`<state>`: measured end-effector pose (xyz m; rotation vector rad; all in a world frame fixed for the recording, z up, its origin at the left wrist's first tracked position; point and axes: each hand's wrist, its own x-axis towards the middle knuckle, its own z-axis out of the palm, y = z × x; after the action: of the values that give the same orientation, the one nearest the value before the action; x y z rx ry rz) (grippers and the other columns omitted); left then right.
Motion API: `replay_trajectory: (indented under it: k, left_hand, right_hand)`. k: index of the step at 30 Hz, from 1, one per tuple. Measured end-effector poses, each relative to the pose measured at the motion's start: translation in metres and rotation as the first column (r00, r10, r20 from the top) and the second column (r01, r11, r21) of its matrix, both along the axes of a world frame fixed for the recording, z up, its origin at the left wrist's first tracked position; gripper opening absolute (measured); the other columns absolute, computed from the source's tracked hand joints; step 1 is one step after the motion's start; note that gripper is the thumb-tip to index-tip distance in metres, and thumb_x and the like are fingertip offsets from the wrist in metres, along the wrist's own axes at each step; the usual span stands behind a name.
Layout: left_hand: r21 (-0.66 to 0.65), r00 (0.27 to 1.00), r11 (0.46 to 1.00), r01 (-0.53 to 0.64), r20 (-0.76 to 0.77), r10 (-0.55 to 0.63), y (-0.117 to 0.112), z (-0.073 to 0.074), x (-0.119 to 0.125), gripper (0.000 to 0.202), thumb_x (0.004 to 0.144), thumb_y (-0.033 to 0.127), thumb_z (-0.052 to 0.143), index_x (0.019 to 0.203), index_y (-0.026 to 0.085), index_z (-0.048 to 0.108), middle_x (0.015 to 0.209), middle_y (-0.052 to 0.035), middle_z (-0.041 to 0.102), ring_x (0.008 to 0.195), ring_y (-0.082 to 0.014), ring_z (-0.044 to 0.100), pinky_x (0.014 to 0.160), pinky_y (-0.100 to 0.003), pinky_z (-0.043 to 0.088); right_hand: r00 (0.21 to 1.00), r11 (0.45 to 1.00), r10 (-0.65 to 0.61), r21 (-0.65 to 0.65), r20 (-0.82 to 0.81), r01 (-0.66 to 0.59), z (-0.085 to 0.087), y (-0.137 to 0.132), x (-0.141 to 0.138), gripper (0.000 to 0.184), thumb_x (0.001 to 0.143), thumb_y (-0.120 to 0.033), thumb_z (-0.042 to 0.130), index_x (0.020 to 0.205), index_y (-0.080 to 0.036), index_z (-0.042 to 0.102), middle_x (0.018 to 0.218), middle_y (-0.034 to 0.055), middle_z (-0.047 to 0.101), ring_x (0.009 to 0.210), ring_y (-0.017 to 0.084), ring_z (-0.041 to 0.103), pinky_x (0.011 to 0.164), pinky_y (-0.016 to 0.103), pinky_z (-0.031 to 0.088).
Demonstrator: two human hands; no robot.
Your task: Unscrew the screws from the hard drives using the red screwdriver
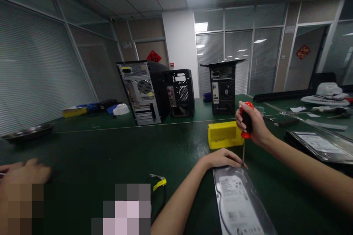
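Head view: hard drive [234, 202] lies label up on the green surface [96, 161], lower right, near end cut off by the frame edge. Left grip [223, 158] sits over its far end, palm down, fingers across the edge; can't tell whether it grasps the drive or just rests there. Right grip [256, 123] is clenched around the handle of a red-and-black screwdriver [246, 135], above and beyond the drive's far right corner. Shaft points down, tip right by the left fingertips at that corner; exact contact is hidden. Yellow bin [220, 145] just beyond left grip, small bits inside. Second drive [317, 143] off to the right, near the right forearm. Cable with yellow tag [160, 184] left of the left forearm. Farther back, three PC cases: tall one [158, 88], open-frame one [182, 99], right one [223, 95]. Another person's hand [30, 172] at far left, blurred; dark tray [27, 134] beyond it.
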<state>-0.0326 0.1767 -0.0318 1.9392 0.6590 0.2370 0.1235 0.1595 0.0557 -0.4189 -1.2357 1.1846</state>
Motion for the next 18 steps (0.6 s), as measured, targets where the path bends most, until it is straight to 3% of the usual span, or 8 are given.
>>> replay_trajectory:
  k: [5,12,18]
  left_hand:
    - [-0.002,1.000,1.000,-0.010,-0.014,0.010,-0.0011,0.0024,0.0003,0.029,0.073,0.036,0.060,0.095,0.018,0.066,0.103,-0.0003,0.064,0.097,-0.0155,0.056,0.092,-0.025,0.036]
    - [-0.009,1.000,1.000,0.000,0.005,0.000,-0.0042,0.0073,0.0002,0.028,0.074,0.033,0.059,0.097,0.018,0.065,0.103,0.0000,0.064,0.098,-0.0152,0.056,0.092,-0.025,0.036]
    - [-0.026,1.000,1.000,-0.008,0.001,0.008,-0.0026,0.0082,0.0017,0.026,0.073,0.033,0.061,0.093,0.018,0.066,0.100,0.0004,0.065,0.095,-0.0146,0.056,0.090,-0.024,0.037]
  right_hand:
    - [1.000,1.000,0.008,0.008,0.014,-0.008,0.0015,-0.0033,-0.0023,0.033,0.081,-0.042,0.048,0.058,-0.019,0.042,0.044,-0.0051,0.039,0.032,0.006,0.032,0.030,0.019,0.023]
    - [0.996,0.998,0.062,0.028,-0.071,-0.060,0.0051,-0.0037,-0.0007,0.031,0.079,-0.049,0.044,0.076,-0.019,0.052,0.062,-0.0014,0.050,0.041,0.008,0.044,0.034,0.020,0.033]
    - [1.000,0.999,-0.010,0.036,-0.028,0.011,0.0081,-0.0086,-0.0065,0.025,0.077,-0.046,0.052,0.080,-0.022,0.046,0.057,-0.0057,0.047,0.036,0.006,0.038,0.030,0.016,0.026]
